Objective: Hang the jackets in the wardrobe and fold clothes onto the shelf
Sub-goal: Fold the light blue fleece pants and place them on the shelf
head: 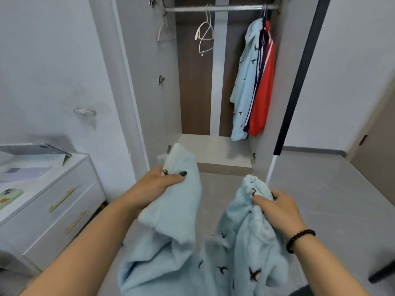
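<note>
A fluffy light-blue garment (pixel 181 242) with dark bird prints sags low between both hands: the left hand (pixel 158 182) grips one edge, the right hand (pixel 275 208) bunches another. Beyond, the open wardrobe (pixel 265 103) shows free rail (pixel 222 7) between the empty hangers (pixel 205 35) and the hung jackets (pixel 254 82).

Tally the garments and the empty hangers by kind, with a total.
Garments on the rail: 2, a blue jacket and a red jacket
Garments held: 1, a blue fleece gripped by the left hand and right hand
Empty hangers: 3
Total: 6
</note>
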### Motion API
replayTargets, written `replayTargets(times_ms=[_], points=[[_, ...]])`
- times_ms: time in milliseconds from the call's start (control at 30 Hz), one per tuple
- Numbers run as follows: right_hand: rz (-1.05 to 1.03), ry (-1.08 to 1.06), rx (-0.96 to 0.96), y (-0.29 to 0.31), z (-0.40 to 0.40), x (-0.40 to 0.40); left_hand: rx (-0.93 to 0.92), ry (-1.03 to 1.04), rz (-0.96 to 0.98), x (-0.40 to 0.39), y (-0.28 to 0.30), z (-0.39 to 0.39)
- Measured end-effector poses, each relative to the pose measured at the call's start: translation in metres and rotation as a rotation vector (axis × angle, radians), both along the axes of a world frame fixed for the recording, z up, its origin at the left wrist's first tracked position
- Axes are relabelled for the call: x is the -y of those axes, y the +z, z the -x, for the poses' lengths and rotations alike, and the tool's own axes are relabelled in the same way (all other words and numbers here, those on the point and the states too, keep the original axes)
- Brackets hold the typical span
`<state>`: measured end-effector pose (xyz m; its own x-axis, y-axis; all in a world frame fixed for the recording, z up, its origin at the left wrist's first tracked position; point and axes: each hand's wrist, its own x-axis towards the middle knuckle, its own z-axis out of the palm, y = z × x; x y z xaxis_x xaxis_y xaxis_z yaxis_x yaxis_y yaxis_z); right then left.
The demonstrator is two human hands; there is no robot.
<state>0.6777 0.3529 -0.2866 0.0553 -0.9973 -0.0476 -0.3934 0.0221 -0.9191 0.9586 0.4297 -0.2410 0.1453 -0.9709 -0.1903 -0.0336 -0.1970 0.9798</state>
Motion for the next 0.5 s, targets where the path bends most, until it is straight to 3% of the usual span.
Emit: replayTargets(times_ms=[167, 233, 367, 433, 500], points=[[0.019, -0.085, 0.101, 0.025, 0.043, 0.004, 0.101, -0.014, 0.116, 0.015, 0.063, 0.061], [0.059, -0.109, 0.121, 0.033, 0.056, 0.003, 0.271, -0.006, 0.124, 0.016, 0.072, 0.081], [0.145, -0.111, 0.083, 0.042, 0.069, -0.009, 0.781, 0.06, 0.122, 0.007, 0.048, 0.113], [0.187, -0.108, 0.067, 0.041, 0.069, -0.016, 0.774, 0.042, 0.127, -0.002, 0.026, 0.128], [0.202, -0.093, 0.049, 0.037, 0.066, -0.024, 0.56, 0.037, 0.101, -0.012, 0.008, 0.139]])
